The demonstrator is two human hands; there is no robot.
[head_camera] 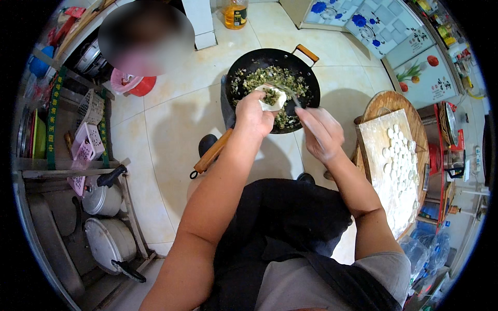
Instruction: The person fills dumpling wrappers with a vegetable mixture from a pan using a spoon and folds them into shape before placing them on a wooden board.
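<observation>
My left hand [255, 114] cups a round white dough wrapper [277, 104], with a small heap of chopped green filling [269, 96] on it. In my right hand [322, 134] is a slim metal utensil [295, 99], blurred by motion, whose tip reaches the filling on the wrapper. Both hands are above the near side of a black wok [312, 91]. Loose chopped green filling [268, 76] is spread inside the wok, partly hidden by my hands. The wok's long wooden handle [213, 151] extends towards me, beneath my left forearm.
On the right, a floured board [373, 155] on a round wooden table [373, 102] bears many small dough pieces [397, 151]. At left, a metal rack [74, 173] holds lidded pots [111, 243]. Beyond stand an oil bottle [235, 15], a red bin [144, 86] and a person with a blurred head.
</observation>
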